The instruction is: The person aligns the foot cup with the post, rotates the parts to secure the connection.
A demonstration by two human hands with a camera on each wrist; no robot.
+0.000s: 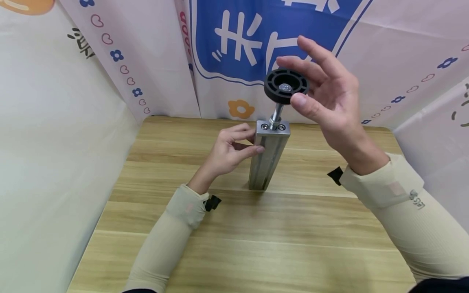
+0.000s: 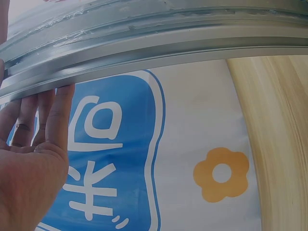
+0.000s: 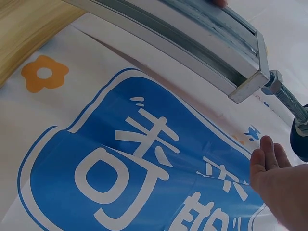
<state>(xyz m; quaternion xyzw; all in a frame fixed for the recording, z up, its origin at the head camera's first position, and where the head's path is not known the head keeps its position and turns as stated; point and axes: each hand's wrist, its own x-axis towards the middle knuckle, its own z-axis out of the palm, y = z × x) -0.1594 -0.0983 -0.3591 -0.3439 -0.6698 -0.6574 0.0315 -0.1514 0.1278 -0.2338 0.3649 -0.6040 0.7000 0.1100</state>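
An aluminium profile stands upright on the wooden table, capped by a metal end plate with two screws. My left hand grips it near the top, thumb on the near face and fingers at the left side. From the plate rises a threaded rod with a nut at its base. On the rod sits a round black levelling foot, slightly tilted. My right hand is beside the foot, fingers spread and loosely bent, thumb tip right at the rim.
The wooden table reaches to a printed cloth backdrop close behind the profile. White cloth walls stand at the left and right. Small black wrist cameras stick out from both sleeves.
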